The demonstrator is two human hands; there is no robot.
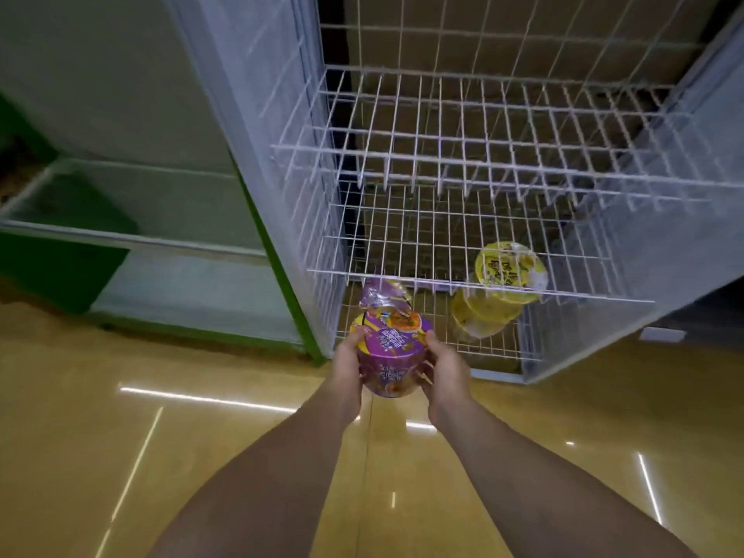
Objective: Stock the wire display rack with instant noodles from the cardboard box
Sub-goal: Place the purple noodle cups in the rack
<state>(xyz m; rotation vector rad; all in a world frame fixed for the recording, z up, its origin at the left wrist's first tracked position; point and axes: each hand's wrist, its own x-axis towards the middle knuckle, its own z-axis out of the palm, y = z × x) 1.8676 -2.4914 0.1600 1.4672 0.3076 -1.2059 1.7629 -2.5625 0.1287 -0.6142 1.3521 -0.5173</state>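
— Where is the purple noodle cup [388, 352]?
— At the front of the rack [435, 282], down low. The left hand [348, 366] and right hand [445, 370] both hold it. Yellow cups [507, 271] sit near.

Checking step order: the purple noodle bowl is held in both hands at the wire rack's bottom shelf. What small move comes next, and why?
Probably set the round purple instant noodle bowl down on the bottom shelf of the white wire rack: left hand and right hand grip it at that shelf's front, left of the yellow bowls.
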